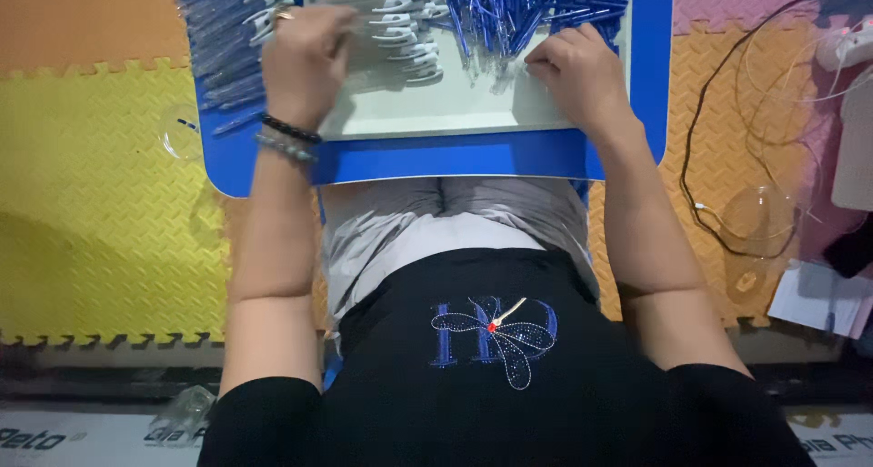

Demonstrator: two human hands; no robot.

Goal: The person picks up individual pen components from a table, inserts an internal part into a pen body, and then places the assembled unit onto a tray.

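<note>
My left hand (305, 62) is closed over a clear pen barrel at the left of a white tray (455, 112), beside a row of white pen clips (405, 30). My right hand (577, 71) rests with curled fingers on the tray's right side, its fingertips at the edge of a heap of blue pen refills (523, 8). What the right fingers pinch is hidden. The tray lies on a blue lap table (455, 158) over my knees.
A pile of clear pen barrels (218, 40) lies on the table's left part. Yellow, orange and pink foam mats (100, 203) cover the floor. A black cable (705, 158), clear plastic lids and papers (818, 299) lie to the right.
</note>
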